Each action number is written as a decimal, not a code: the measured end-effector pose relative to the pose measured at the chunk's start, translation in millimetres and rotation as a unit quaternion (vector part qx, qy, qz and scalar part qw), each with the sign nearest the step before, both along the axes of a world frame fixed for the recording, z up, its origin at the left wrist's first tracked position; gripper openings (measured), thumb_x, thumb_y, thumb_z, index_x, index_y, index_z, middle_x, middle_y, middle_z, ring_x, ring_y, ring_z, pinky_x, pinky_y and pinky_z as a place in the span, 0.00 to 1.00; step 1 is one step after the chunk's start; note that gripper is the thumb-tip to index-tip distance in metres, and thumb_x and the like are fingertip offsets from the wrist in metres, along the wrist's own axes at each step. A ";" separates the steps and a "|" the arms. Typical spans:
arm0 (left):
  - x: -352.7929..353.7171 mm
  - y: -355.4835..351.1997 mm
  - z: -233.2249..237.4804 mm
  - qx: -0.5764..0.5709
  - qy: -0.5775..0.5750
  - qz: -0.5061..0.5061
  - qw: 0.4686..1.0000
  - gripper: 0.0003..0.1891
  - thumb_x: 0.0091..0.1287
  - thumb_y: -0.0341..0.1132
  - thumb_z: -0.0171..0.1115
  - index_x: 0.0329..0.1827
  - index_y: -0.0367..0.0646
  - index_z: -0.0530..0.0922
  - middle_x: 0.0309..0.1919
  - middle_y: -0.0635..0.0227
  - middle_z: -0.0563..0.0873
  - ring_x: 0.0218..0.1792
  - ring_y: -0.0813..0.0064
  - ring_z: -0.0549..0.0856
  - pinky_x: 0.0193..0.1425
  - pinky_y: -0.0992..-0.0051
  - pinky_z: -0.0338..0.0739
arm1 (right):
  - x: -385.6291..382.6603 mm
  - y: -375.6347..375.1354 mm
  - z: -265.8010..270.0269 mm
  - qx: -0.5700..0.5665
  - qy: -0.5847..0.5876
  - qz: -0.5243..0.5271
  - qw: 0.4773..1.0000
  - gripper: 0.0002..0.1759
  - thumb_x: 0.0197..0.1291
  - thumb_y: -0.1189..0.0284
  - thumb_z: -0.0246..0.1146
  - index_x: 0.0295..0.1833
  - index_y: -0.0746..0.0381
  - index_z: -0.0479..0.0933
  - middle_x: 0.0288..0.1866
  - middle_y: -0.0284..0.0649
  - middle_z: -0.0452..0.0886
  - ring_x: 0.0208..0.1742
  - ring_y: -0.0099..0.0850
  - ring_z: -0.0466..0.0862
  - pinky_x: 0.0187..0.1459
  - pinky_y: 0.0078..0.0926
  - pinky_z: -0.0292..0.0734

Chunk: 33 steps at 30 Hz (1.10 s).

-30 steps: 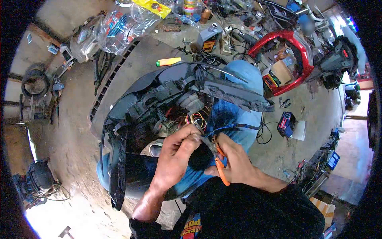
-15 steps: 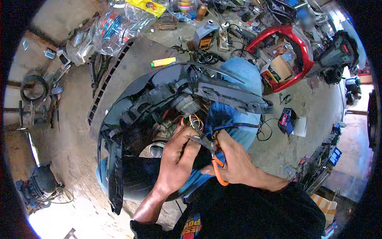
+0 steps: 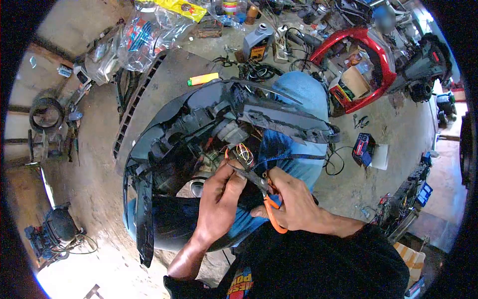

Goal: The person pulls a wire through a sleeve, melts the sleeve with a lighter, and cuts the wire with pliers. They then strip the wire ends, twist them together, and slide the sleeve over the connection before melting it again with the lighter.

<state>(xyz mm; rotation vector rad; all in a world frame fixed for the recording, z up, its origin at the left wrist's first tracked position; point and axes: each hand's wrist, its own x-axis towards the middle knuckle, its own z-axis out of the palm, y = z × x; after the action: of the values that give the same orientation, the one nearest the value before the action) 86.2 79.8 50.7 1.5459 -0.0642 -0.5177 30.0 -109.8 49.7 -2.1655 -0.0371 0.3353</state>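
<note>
Pliers with orange handles (image 3: pixel 274 215) are in my right hand (image 3: pixel 297 202), whose fingers wrap round the grips. Their dark metal jaws point up and left, reaching the fingertips of my left hand (image 3: pixel 219 199). That hand is closed in a pinch at thin coloured wires (image 3: pixel 244 152); the exact spot it grips is hidden by the fingers. The wires lie just below a round grey part (image 3: pixel 232 132) inside a large black plastic housing (image 3: pixel 191 107). This curved housing rests across my lap and arches around both hands.
A yellow-orange lighter (image 3: pixel 203 78) lies on a flat dark panel (image 3: pixel 177 70) beyond the housing. Farther off are a grey oil bottle (image 3: pixel 258 42), a red curved fairing (image 3: pixel 386 65) and clear plastic bags (image 3: pixel 144 37). At right, a small box (image 3: pixel 362 148) stands on the floor.
Both hands keep nearly the same pose at the wires, with the pliers at the left fingertips. The camera view has shifted slightly.
</note>
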 end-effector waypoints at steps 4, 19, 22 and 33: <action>0.4 2.1 -5.6 -0.043 0.030 0.002 0.999 0.13 0.80 0.34 0.52 0.54 0.34 0.80 0.43 0.67 0.81 0.47 0.79 0.75 0.58 0.75 0.71 | 0.7 0.4 -1.2 -0.010 -0.015 -0.002 1.000 0.36 0.50 0.46 0.82 0.41 0.64 0.71 0.32 0.45 0.77 0.30 0.48 0.81 0.31 0.44 0.76; -2.1 3.7 -2.1 -0.051 0.057 0.029 0.997 0.13 0.79 0.32 0.53 0.56 0.33 0.80 0.45 0.71 0.82 0.49 0.82 0.76 0.59 0.78 0.70 | -1.3 2.4 -11.7 -0.020 -0.032 0.006 0.999 0.35 0.51 0.47 0.82 0.40 0.64 0.72 0.32 0.45 0.77 0.30 0.47 0.82 0.32 0.44 0.76; -0.3 7.9 -3.0 -0.045 0.043 0.005 0.998 0.13 0.78 0.31 0.53 0.56 0.33 0.81 0.45 0.71 0.83 0.49 0.82 0.76 0.59 0.78 0.71 | 3.0 3.1 -9.0 -0.038 -0.038 0.016 0.998 0.36 0.52 0.47 0.81 0.43 0.65 0.71 0.36 0.47 0.77 0.34 0.48 0.82 0.34 0.45 0.76; -0.5 5.3 -1.9 -0.107 0.095 0.069 0.987 0.13 0.76 0.29 0.53 0.54 0.33 0.83 0.45 0.72 0.86 0.48 0.84 0.78 0.59 0.80 0.71 | 9.2 10.4 -10.1 0.033 -0.035 0.013 0.999 0.34 0.54 0.50 0.81 0.45 0.66 0.72 0.32 0.46 0.76 0.32 0.49 0.81 0.33 0.46 0.76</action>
<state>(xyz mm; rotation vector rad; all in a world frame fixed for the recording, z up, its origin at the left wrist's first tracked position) 85.6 85.1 48.7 1.2754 0.1287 -0.5282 39.2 -99.4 39.6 -2.1129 -0.1140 0.2704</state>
